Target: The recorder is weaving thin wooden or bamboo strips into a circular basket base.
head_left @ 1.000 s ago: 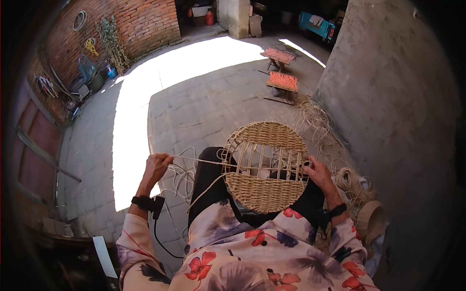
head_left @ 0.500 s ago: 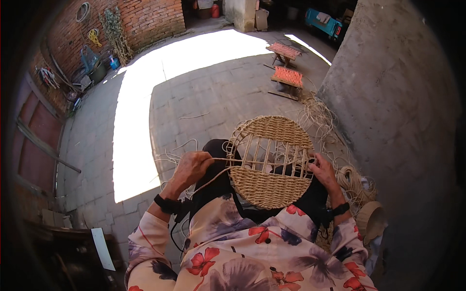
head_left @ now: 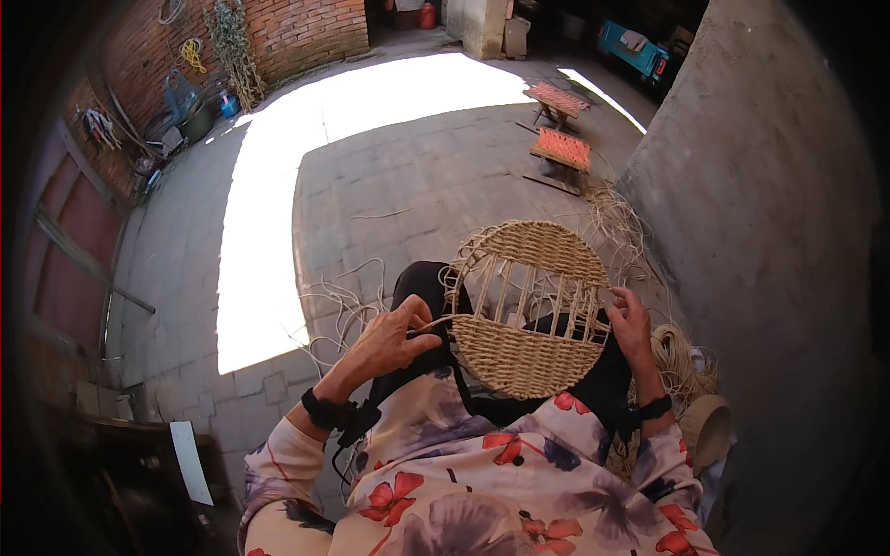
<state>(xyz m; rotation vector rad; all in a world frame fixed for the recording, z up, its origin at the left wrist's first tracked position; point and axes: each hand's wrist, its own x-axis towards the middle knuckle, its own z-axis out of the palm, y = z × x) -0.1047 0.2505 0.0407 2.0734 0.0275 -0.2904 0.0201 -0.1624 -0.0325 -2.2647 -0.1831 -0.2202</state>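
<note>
A round straw-coloured woven piece [head_left: 528, 357] rests tilted over my lap. Its upper and lower parts are densely woven, while bare parallel cords span an open band across the middle. Left of it, my left hand [head_left: 389, 341] has thumb and forefinger at a straw cord [head_left: 439, 322] that runs to the top of the lower woven part. My right hand [head_left: 631, 326] grips the right rim near the open band, its fingers bent; the exact contact is partly hidden. Black trouser legs show through the gaps.
Loose cord [head_left: 345, 301] trails on the paving left of my knee. A coil of cord [head_left: 675, 357] and a tan round container [head_left: 709, 424] are at my right, by the grey wall [head_left: 751, 185]. Two low stools with red woven seats [head_left: 563, 147] stand ahead.
The cord stretched across the open band from my left hand is no longer there. My left hand has turned and shifted slightly right, its fingers now nearer the rim. My right hand's fingers have lifted slightly.
</note>
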